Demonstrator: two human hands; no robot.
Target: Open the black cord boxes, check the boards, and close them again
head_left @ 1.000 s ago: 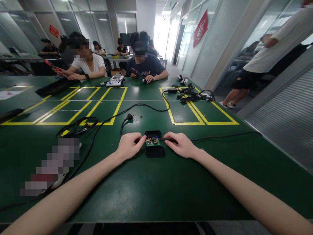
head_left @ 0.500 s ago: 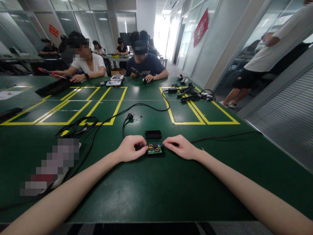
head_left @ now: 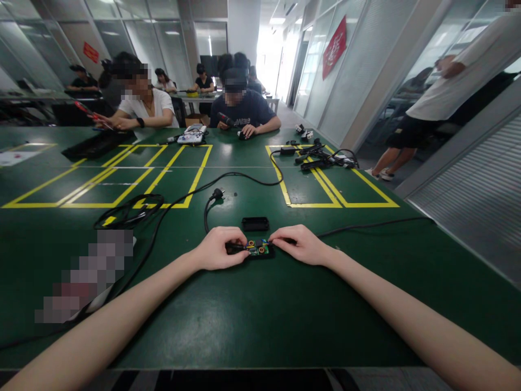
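Circuit board [head_left: 258, 248] with round coils [head_left: 261, 250] is sitting in or over the near half [head_left: 266, 256] of a black case on a green worktop [head_left: 260, 315]. Work is looking partway along: a yellow wire [head_left: 251, 247] and blue wires [head_left: 266, 241] are reaching the board's opposite ends, while the far half [head_left: 255, 227] of the case is lying apart, just beyond, leaving the parts uncovered. Whether the board is resting fully down is proving impossible to tell. Left hand [head_left: 246, 248] is curling around a black lead [head_left: 235, 247], apparently pinching it beside the board's left end; right hand [head_left: 271, 242] is pinching at the right end, fingertips together, a black cable [head_left: 366, 224] trailing behind. The board is lying directly between them.
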